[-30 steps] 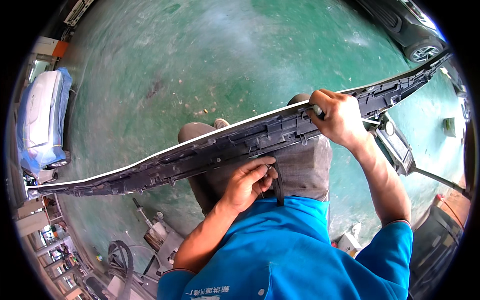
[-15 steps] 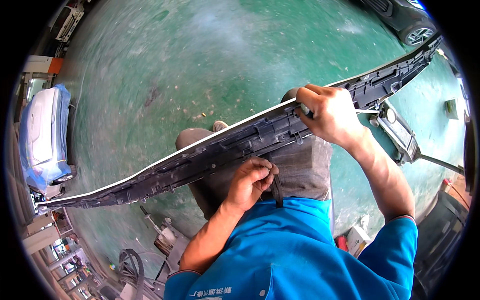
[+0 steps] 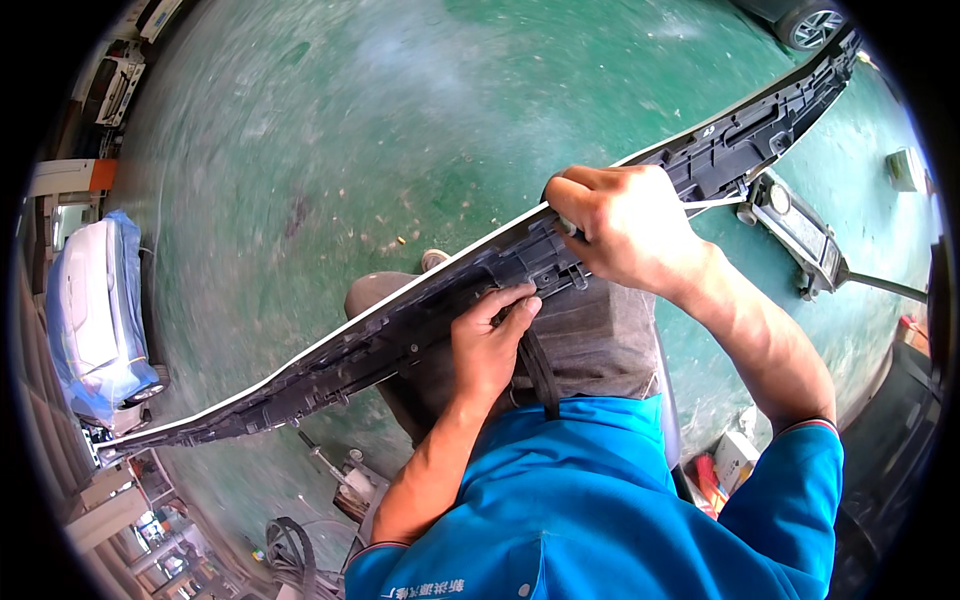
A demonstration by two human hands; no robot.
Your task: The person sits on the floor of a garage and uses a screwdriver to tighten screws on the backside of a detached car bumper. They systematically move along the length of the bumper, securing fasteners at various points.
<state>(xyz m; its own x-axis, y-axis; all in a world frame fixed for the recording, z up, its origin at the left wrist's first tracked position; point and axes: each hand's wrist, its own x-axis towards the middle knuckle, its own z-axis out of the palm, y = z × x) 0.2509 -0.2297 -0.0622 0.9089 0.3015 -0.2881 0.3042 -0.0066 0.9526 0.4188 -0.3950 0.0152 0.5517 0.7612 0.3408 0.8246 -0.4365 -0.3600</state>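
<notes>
A long black plastic car trim panel (image 3: 400, 340) with a white outer edge lies slantwise across my lap, its ribbed, clip-studded inner side facing up. My right hand (image 3: 635, 225) is closed over its far edge, right of the middle. From under that hand a thin white strip (image 3: 715, 203) runs out to the right. At the panel's near side my left hand (image 3: 490, 340) is closed, thumb and forefinger bent close together against the inner face. Whatever lies between those fingertips is hidden. A black belt end (image 3: 540, 370) hangs just beside my left wrist.
A floor jack (image 3: 795, 230) stands at the right, under the panel's far end. A film-wrapped white car (image 3: 95, 310) is at the left; a dark car's wheel (image 3: 812, 27) shows at the far right. Hoses (image 3: 290, 550) and metal tools lie lower left, a white box (image 3: 735, 460) lower right.
My left hand has moved up from in front of my lap onto the panel's inner face. My right hand has shifted slightly left along the edge, and the panel has tilted more steeply.
</notes>
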